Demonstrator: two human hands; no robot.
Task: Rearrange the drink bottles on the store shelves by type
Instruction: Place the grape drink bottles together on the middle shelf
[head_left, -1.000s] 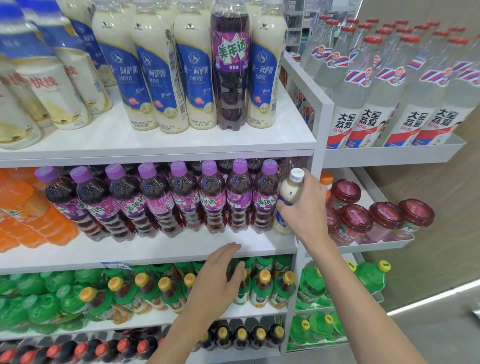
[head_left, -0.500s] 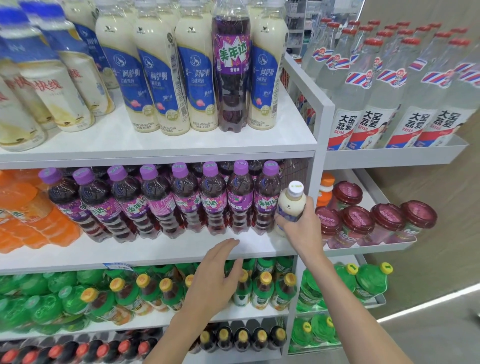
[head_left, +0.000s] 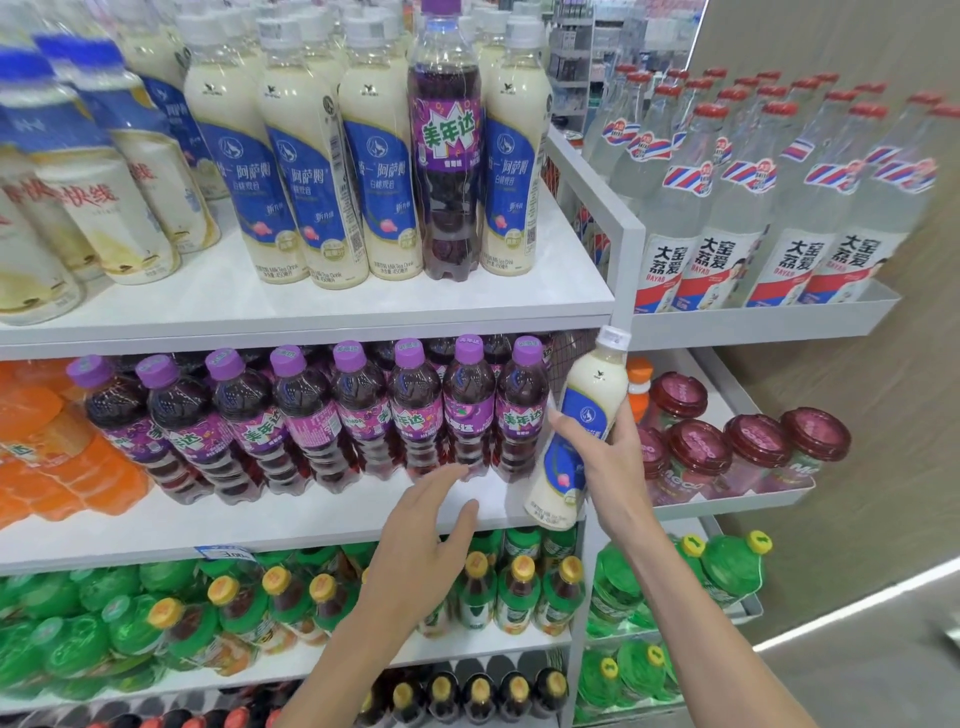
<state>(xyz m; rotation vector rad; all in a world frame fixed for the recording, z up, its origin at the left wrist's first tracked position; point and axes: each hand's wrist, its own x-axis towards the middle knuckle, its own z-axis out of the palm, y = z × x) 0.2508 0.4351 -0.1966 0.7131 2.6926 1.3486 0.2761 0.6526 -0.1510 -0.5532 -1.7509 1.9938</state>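
Spanning view: white metal shelving. Middle tier, row of purple-capped grape soda bottles; top tier, cream blue-labelled milk-tea bottles with one stray purple soda bottle. Right hand curls fingers round tilted white-capped milk-tea bottle at middle tier's right end, likely bound upward to its kind. Left hand spread, empty, above shelf edge.

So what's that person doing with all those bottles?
A person is sorting drinks on store shelves. The right hand grips a creamy milk tea bottle, tilted, in front of the right end of the purple soda row. The left hand is open, hovering over the front of that middle shelf. Up on the top shelf, one purple soda bottle stands among the milk tea bottles, so it looks out of place too.
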